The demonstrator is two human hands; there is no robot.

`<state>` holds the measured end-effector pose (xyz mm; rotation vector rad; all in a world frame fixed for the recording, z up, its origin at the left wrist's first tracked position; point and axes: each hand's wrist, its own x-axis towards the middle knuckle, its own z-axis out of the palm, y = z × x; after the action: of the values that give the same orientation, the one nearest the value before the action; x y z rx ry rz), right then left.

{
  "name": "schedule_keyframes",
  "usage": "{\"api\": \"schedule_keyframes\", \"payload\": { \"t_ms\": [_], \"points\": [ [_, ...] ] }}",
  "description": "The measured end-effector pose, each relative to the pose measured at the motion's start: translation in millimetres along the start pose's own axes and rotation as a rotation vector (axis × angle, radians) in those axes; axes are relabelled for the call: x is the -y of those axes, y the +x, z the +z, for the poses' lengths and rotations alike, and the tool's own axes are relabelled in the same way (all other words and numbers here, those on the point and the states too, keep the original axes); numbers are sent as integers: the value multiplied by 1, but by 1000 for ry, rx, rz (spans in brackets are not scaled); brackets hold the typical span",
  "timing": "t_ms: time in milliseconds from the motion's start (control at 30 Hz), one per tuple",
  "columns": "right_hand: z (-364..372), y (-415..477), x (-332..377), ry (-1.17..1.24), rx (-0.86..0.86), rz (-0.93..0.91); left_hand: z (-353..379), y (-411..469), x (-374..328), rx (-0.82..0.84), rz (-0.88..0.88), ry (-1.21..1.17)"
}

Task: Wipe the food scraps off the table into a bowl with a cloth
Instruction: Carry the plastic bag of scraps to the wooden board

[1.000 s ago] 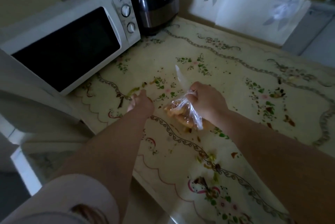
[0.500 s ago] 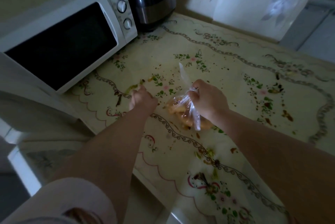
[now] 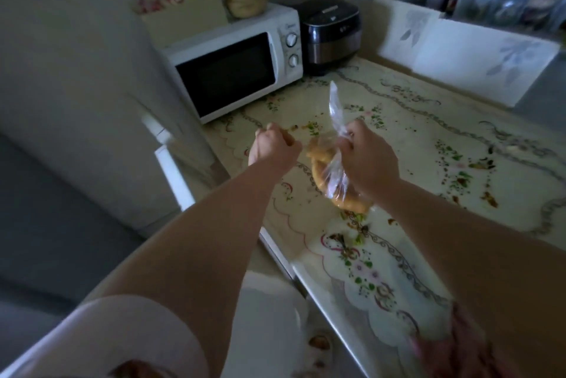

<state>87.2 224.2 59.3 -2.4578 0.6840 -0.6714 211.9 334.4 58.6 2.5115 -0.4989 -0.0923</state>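
Both arms reach out over the worktop [image 3: 428, 139], which is covered with a flowered cloth; the right hand [image 3: 366, 157] grips the twisted neck of a clear bag [image 3: 329, 169], fingers [image 3: 352, 140] pressed together around the plastic, the loose end sticking up above the fist and the bulging part, full of something orange-brown, hanging just below and left of the knuckles; whether the bag's bottom touches the worktop I cannot tell; the left hand [image 3: 272, 145] is curled into a fist just beside the bag, apart from it, and whether it pinches anything I cannot tell. Scraps [image 3: 356, 221] lie on the worktop right under the bag, green and brown bits, with more [image 3: 487, 198] well off to the right; a white bowl [image 3: 275, 313] sits low beyond the near edge of the worktop, under the left forearm, well apart from both hands; a microwave [image 3: 235, 71] and a cooker [image 3: 332, 31] stand at the far end.
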Motion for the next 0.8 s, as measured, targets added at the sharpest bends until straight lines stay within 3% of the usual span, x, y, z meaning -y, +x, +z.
{"api": "schedule_keyframes", "payload": {
  "t_ms": [133,267,433,800],
  "points": [
    [-26,-51,41,76,-36,-143,-37,-74,12,-168,-5,-38],
    [-34,-89,88,121,48,-180,-76,-131,41,-306,-159,-89],
    [-17,-140,150,179,204,-228,-128,-201,121,-308,-391,-41],
    [76,-296,296,165,644,-517,-219,-398,305,-330,-898,-81]
  ]
}}
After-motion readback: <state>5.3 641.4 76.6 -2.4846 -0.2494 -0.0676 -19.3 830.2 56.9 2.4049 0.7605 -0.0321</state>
